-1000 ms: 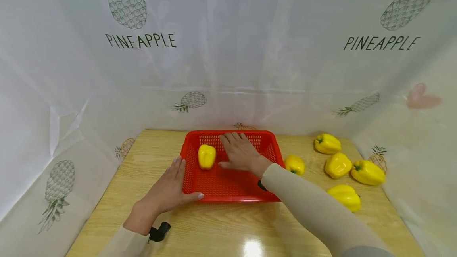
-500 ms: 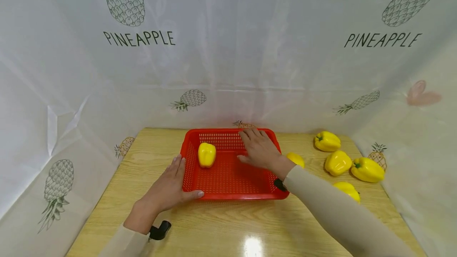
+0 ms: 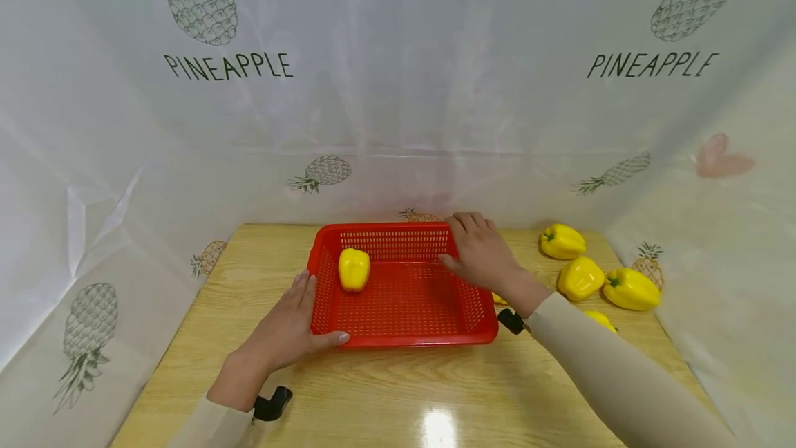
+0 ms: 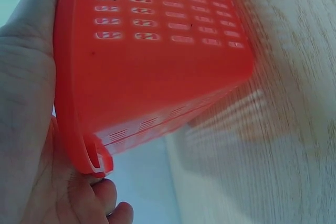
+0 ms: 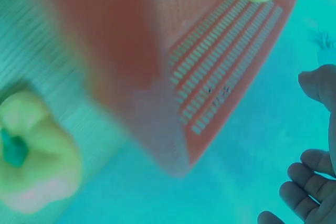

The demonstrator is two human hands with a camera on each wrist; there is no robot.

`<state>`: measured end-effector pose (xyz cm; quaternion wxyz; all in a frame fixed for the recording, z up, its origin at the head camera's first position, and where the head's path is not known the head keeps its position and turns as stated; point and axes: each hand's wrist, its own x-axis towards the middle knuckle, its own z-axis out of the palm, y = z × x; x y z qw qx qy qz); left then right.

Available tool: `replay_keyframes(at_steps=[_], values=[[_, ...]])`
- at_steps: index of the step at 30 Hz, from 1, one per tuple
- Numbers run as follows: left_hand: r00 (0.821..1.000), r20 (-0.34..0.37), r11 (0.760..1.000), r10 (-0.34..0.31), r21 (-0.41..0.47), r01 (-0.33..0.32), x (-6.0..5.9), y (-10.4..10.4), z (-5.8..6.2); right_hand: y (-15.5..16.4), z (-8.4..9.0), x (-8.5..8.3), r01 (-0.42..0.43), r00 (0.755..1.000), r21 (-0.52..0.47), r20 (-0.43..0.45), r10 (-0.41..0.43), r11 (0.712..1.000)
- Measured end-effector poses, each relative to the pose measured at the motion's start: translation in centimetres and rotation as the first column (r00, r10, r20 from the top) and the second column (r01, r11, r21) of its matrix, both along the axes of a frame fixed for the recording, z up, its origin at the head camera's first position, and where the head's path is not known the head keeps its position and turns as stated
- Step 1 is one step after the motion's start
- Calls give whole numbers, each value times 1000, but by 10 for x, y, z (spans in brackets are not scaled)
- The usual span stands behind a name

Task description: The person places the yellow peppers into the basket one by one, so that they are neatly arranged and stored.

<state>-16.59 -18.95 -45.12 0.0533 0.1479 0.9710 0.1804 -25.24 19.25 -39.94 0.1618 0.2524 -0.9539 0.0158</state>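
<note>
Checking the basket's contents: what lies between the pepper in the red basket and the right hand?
Only bare red mesh floor of the basket separates the pepper from the right hand, as the head view shows.

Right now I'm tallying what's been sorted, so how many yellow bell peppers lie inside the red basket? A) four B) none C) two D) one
D: a single yellow bell pepper lies inside the red basket, near its far left corner; the other peppers lie on the table to the basket's right.
</note>
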Motion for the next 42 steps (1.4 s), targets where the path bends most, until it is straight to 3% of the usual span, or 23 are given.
replay_keyframes(at_steps=[7, 14, 21, 24, 28, 30, 35, 38, 42], values=[[1000, 6, 1000, 10, 7, -10, 2, -1, 1, 39, -3, 19, 22, 993, -77, -115, -30, 997], [1000, 0, 1000, 7, 0, -7, 2, -2, 2, 86, -21, 44, 62, 975, -135, -203, -89, 989], [1000, -11, 1000, -2, -3, 2, 2, -1, 2, 124, -40, 74, 149, 957, -185, -219, -188, 971], [1000, -9, 1000, -3, -1, 3, 2, 0, 2, 137, -51, 85, 165, 935, -165, -286, -207, 972], [1000, 1, 1000, -1, 7, 1, 2, 0, 3, 149, -66, 100, 180, 884, -98, -421, -205, 979], [1000, 4, 1000, -1, 8, 1, 2, 0, 3, 152, -73, 108, 208, 865, -88, -448, -225, 974], [1000, 7, 1000, -5, 11, 5, 2, 1, 4, 157, -89, 128, 383, 859, -167, -298, -417, 908], [1000, 11, 1000, -6, 13, 5, 2, 1, 4, 159, -96, 136, 494, 833, -183, -181, -523, 850], [1000, 15, 1000, -8, 17, 8, 2, 2, 4, 160, -103, 140, 574, 794, -182, -117, -597, 798]])
